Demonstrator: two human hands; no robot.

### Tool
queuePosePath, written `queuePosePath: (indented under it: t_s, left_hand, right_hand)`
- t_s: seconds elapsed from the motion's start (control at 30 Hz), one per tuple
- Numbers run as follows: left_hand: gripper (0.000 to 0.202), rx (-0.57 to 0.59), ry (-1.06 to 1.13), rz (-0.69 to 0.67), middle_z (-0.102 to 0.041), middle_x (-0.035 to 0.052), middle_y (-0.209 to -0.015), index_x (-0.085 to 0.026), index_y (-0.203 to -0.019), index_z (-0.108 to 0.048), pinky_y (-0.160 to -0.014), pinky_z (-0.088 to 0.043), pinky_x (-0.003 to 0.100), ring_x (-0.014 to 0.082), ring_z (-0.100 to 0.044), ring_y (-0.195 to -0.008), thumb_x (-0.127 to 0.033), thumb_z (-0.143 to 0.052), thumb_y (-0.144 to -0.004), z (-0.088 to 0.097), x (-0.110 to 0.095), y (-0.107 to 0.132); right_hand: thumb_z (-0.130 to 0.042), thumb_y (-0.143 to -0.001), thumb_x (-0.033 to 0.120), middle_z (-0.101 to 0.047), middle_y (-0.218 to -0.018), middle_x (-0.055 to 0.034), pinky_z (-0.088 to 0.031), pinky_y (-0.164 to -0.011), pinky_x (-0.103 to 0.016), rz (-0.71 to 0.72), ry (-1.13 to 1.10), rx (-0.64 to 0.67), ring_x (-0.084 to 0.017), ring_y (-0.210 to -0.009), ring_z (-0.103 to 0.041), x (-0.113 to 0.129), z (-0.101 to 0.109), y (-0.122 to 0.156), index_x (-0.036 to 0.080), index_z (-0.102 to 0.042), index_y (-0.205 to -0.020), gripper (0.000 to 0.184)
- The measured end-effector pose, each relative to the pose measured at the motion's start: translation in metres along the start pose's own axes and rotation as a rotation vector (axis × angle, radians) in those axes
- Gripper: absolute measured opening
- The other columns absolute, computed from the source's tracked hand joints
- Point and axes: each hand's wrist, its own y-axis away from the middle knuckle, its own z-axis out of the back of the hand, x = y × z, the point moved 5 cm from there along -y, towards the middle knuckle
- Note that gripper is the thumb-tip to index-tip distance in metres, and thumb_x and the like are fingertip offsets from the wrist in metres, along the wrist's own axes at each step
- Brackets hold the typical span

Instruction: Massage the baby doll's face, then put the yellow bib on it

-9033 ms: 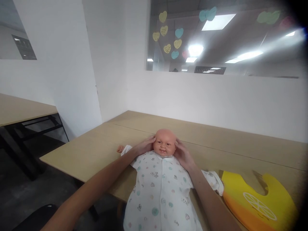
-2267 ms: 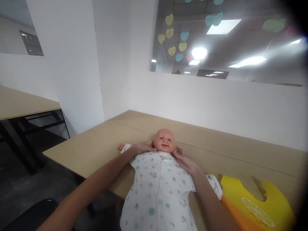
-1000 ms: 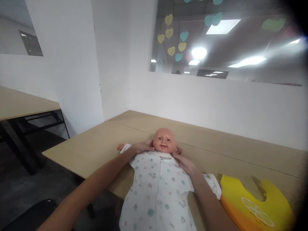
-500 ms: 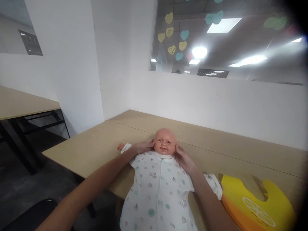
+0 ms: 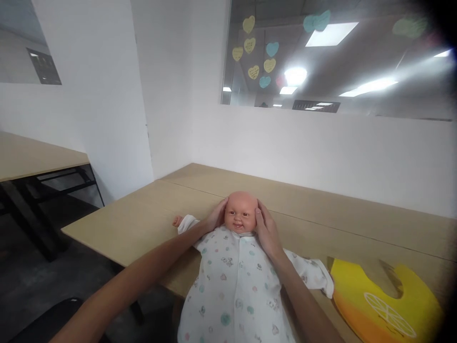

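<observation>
My left hand (image 5: 216, 218) and right hand (image 5: 267, 232) cup the baby doll's (image 5: 235, 267) hard-looking head at the table's (image 5: 150, 214) near edge; soft clothed body probably flops, so support the head.

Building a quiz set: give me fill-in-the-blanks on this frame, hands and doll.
1. Both hands, left and right, cup the doll's ____.
2. The doll lies on its ____ on the table.
3. The yellow bib lies on the person's ____ side of the doll.

Missing words: head; back; right
</observation>
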Motion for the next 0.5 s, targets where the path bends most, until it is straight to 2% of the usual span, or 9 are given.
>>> queuePosePath:
  t_s: [0.1,0.2,0.33,0.5]
  left_hand:
    - [0.076,-0.141,-0.021,-0.083,-0.056,0.0105,-0.155,-0.018,-0.144,-0.061,-0.135,-0.017,0.05,0.0295,-0.038,-0.155,-0.072,-0.054,-0.091,0.005,0.0,0.0]
    - [0.075,-0.238,-0.205,-0.248,-0.051,0.0096,-0.159,-0.019,-0.145,-0.06,-0.135,-0.019,0.046,0.0275,-0.037,-0.155,-0.071,-0.055,-0.092,0.005,-0.012,0.006]
    - [0.067,-0.268,-0.458,-0.381,-0.047,0.0078,-0.163,-0.021,-0.149,-0.056,-0.135,-0.022,0.04,0.0246,-0.038,-0.155,-0.066,-0.045,-0.1,-0.009,-0.034,0.018]
    - [0.066,-0.28,-0.578,-0.442,-0.051,0.0109,-0.159,-0.018,-0.148,-0.056,-0.132,-0.029,0.041,0.0249,-0.043,-0.151,-0.063,-0.038,-0.103,-0.019,-0.047,0.024]
  right_hand:
    - [-0.039,-0.101,0.072,-0.042,-0.162,-0.0125,-0.03,-0.131,-0.05,0.107,0.119,-0.009,-0.028,-0.151,-0.041,0.01,-0.002,0.005,0.011,-0.043,-0.159,0.084]
    - [-0.036,-0.105,0.065,-0.043,-0.161,-0.0117,-0.032,-0.13,-0.047,0.23,0.172,-0.007,-0.025,-0.149,-0.042,0.017,-0.003,0.008,0.013,-0.042,-0.16,0.076]
    - [-0.037,-0.108,0.056,-0.038,-0.164,-0.0069,-0.03,-0.132,-0.044,0.344,0.206,0.031,-0.021,-0.153,-0.036,0.021,-0.004,0.01,0.02,-0.041,-0.161,0.064]
    - [-0.04,-0.109,0.051,-0.035,-0.166,-0.0042,-0.03,-0.132,-0.047,0.392,0.24,0.053,-0.021,-0.155,-0.034,0.025,-0.005,0.014,0.028,-0.036,-0.163,0.059]
